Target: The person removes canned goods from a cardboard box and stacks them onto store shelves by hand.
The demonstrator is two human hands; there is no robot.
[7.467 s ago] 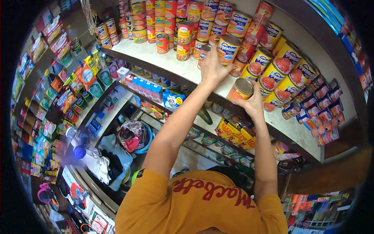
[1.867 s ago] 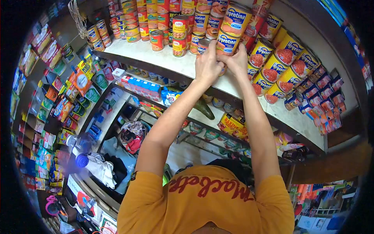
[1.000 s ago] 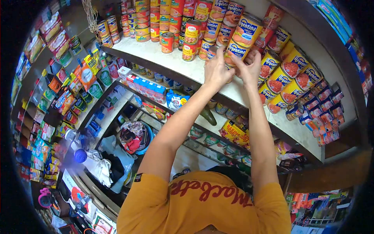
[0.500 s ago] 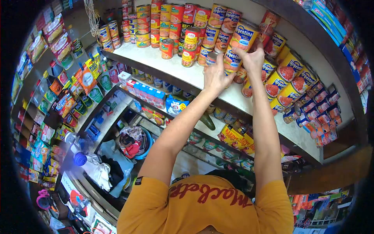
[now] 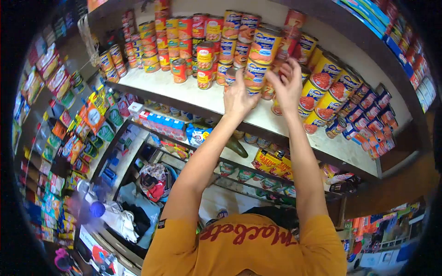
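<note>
On the upper shelf (image 5: 179,95), a large Argentina meat loaf can (image 5: 265,44) stands on top of another Argentina can (image 5: 255,75). My left hand (image 5: 238,98) is at the lower left of this stack, its fingers around a smaller can (image 5: 231,75) and against the lower large can; which of them it grips is unclear. My right hand (image 5: 286,86) is raised just right of the stack, fingers spread, with nothing held. Yellow Argentina cans (image 5: 309,95) are stacked to its right.
Red sausage cans (image 5: 205,55) stand left of the hands, and small blue-labelled cans (image 5: 368,115) at the far right. Below are a green vegetable (image 5: 236,147), yellow packets (image 5: 271,162) and blue-and-pink boxes (image 5: 161,123). Hanging packets line the left; a basin of clothes (image 5: 155,180) sits low.
The right hand has come off the large stacked cans and its fingers have spread. The left hand stays low by the stack. The whole view has shifted, with the shelf appearing further left.
</note>
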